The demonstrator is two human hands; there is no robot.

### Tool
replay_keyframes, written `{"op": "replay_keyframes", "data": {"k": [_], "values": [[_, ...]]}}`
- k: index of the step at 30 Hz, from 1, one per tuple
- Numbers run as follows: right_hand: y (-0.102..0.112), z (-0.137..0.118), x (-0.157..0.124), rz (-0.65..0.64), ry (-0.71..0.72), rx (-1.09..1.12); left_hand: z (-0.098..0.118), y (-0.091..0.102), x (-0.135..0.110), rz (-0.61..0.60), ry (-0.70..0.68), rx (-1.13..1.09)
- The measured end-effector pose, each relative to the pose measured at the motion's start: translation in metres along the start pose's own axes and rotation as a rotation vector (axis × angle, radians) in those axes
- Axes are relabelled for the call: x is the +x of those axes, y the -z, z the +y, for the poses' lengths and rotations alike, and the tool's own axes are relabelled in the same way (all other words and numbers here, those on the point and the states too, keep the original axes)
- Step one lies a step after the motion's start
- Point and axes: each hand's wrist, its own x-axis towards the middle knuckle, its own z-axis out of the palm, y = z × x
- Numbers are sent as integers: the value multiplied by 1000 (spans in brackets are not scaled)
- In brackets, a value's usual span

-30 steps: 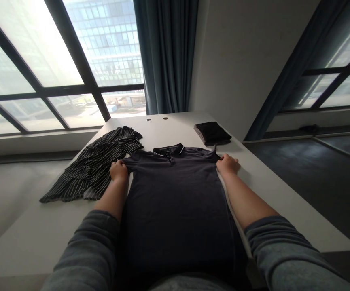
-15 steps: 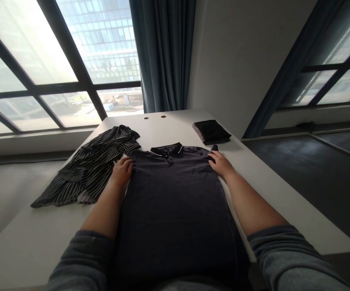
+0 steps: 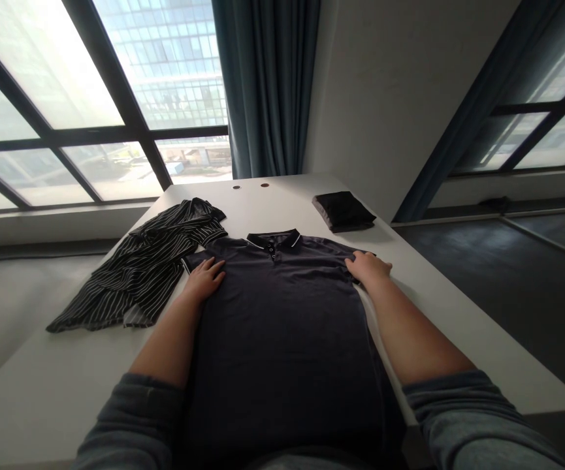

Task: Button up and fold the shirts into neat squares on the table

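Observation:
A dark polo shirt (image 3: 285,313) with a white-trimmed collar lies face up on the white table (image 3: 458,313), its hem hanging toward me over the near edge. My left hand (image 3: 205,279) lies flat and open on the shirt's left sleeve, fingers stretched out. My right hand (image 3: 368,267) rests on the right sleeve with fingers spread and slightly curled, holding nothing.
A crumpled black-and-white striped shirt (image 3: 149,267) lies on the table to the left, touching the polo's sleeve. A folded dark garment (image 3: 343,210) sits at the far right. Two cable holes (image 3: 250,186) mark the far edge. Windows and a curtain stand behind.
Both hands were closed on the shirt's shoulders a second ago; they have let go and now lie open on the sleeves. The sleeves are spread out wider.

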Motion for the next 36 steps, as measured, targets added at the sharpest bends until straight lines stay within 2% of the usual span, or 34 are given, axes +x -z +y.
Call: {"op": "replay_keyframes", "data": {"k": [7,10,12,14,16,17,19,22,30,36], "values": [[2,-3,4,-31,-38,-24,2,3,-2,-13,27,24],[0,-4,4,47,2,-34,10,11,-6,-33,45,58],[-4,-5,3,155,172,-5,19,17,-9,-9,44,97],[-11,-8,3,197,434,51,30,21,-13,46,-9,119],[-19,-12,3,119,645,91,40,22,-16,57,-76,114],[-23,-13,3,49,692,93,44,21,-16,30,-88,107],[-31,-15,4,-75,695,72,48,18,-16,-51,-73,95],[-37,-14,7,-136,648,37,45,11,-15,-102,-54,91],[-39,-16,2,-77,636,-5,38,3,-17,-54,-51,88],[-32,-20,-8,26,643,16,43,9,-19,-83,-41,92]]}}
